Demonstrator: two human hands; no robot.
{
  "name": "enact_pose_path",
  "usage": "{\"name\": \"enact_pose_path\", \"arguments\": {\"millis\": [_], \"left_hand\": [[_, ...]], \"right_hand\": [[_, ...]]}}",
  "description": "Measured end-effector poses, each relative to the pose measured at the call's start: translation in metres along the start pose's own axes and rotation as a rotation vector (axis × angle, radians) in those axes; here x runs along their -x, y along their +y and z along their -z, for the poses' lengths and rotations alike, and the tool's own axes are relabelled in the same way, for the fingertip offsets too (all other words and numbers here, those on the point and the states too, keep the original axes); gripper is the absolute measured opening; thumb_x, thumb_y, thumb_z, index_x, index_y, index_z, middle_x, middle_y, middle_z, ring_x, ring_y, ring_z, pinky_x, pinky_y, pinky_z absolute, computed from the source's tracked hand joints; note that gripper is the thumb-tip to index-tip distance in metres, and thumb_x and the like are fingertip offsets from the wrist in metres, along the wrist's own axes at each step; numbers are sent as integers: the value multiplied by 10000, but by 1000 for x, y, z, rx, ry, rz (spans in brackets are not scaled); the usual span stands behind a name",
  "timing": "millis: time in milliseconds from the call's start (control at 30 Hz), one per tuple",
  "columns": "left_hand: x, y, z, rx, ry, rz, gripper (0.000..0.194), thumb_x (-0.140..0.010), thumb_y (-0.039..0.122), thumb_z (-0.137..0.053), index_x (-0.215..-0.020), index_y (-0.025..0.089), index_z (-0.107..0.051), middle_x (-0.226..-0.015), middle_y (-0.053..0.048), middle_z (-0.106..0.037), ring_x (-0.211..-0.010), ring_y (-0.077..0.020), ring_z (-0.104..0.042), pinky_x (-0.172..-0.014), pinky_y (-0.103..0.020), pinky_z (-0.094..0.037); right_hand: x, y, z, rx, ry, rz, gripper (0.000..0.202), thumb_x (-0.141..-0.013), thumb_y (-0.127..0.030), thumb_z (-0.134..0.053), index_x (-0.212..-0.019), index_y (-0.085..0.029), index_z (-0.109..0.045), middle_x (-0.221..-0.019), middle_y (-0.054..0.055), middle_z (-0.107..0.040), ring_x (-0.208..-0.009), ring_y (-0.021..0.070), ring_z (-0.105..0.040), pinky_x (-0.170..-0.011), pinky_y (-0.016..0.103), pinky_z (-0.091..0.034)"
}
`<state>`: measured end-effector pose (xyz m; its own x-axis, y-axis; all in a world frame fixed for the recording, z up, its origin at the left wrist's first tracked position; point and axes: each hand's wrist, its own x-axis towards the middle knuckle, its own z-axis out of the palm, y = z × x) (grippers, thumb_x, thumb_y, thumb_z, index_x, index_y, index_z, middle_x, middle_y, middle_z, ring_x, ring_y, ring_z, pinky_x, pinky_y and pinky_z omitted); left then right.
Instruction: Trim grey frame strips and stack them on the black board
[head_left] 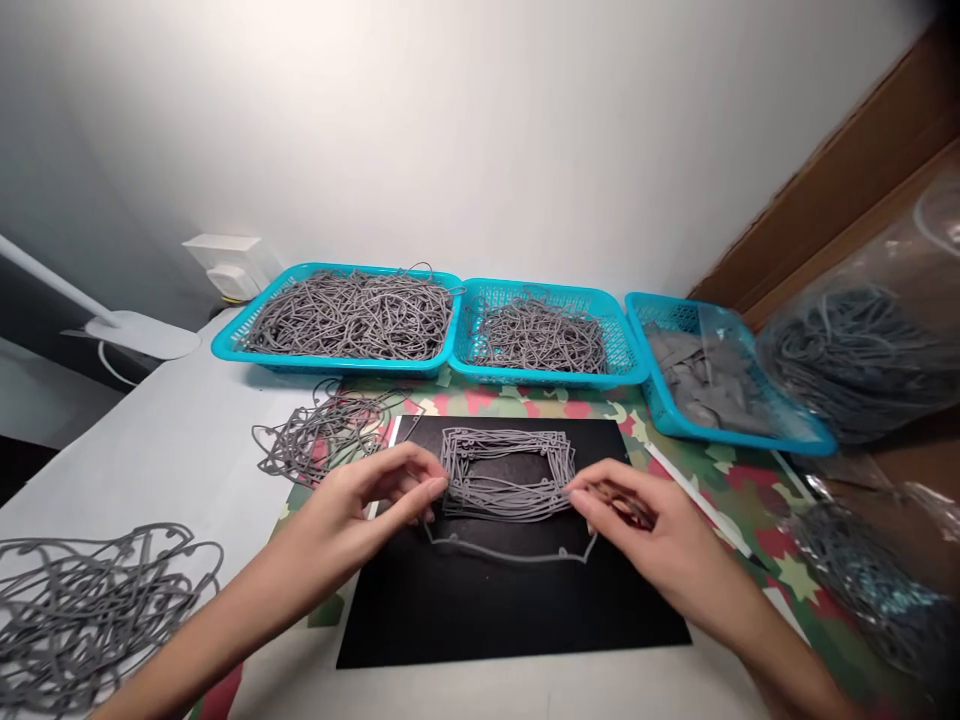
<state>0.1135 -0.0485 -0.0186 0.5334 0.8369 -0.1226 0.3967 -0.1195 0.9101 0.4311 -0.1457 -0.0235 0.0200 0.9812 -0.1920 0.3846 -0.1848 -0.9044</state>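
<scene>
Because the grey loop [510,557] looks floppy, our left grip [390,492] and right grip [630,508] pinch its opposite sides, presumably for shape, near the stacked loops [510,500].

Two bare hands work level with each other, apart and facing inward, each in a fingertip pinch. The left hand [394,495] arches its index finger above a straightened thumb, remaining fingers curled behind that grip. The right hand [637,510] brings index finger and thumb together, other fingers folded toward the palm. Behind each grip, the bare left forearm [240,610] and right forearm [772,635] angle outward, nearer the camera.
</scene>
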Motion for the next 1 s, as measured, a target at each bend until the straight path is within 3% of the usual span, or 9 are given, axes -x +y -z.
{"name": "enact_pose_path", "arguments": {"millis": [233,367,500,600,700,867,1000], "left_hand": [[-48,-13,-2,-128,106,-189,326,-1081,550,-685,-1004,243,-765,-854,2,-754,-769,-204,-723,-693,-297,-545],[-50,-23,-1,-222,170,-279,293,-1106,533,-676,-1100,256,-769,-979,-10,-777,-858,-219,-738,-795,-331,-572],[-43,-38,29,-382,222,-300,350,-1134,599,-649,-1222,282,-768,-1138,-33,-791,-1017,-264,-747,-901,-377,-573],[-34,-56,58,-521,253,-286,418,-1124,675,-643,-1159,280,-774,-1112,-44,-782,-1034,-293,-728,-911,-404,-559],[-22,-73,73,-593,260,-262,483,-1099,744,-652,-1086,279,-780,-1048,-47,-769,-1007,-302,-699,-890,-416,-553],[-7,-75,56,-684,206,-301,401,-1111,703,-680,-1183,321,-780,-1225,-50,-756,-1196,-338,-617,-1031,-472,-524],[-8,-67,41,-714,224,-307,341,-1237,507,-484,-1120,281,-712,-1140,-61,-727,-1126,-327,-599,-980,-471,-507]], "right_hand": [[-52,7,4,188,104,217,311,-1113,-465,-639,-959,-213,-737,-789,-15,-600,-728,175,-597,-662,275,-478],[-57,22,-2,245,179,271,234,-1117,-438,-639,-1150,-234,-749,-853,-9,-614,-735,183,-600,-698,287,-508],[-50,34,-2,268,266,302,267,-1139,-469,-627,-1278,-247,-677,-903,-1,-585,-752,196,-614,-705,286,-562],[-44,39,3,288,364,327,255,-1159,-477,-608,-1272,-255,-659,-908,4,-579,-760,199,-651,-681,272,-595],[-42,42,9,347,466,356,244,-1155,-490,-631,-1248,-271,-687,-921,10,-602,-776,197,-690,-692,263,-647],[-43,42,12,368,511,370,214,-1145,-484,-651,-1203,-288,-713,-959,18,-629,-798,183,-719,-725,240,-710],[-42,38,9,394,503,429,166,-1142,-428,-653,-1162,-277,-720,-934,9,-608,-737,164,-689,-670,210,-682]]}}
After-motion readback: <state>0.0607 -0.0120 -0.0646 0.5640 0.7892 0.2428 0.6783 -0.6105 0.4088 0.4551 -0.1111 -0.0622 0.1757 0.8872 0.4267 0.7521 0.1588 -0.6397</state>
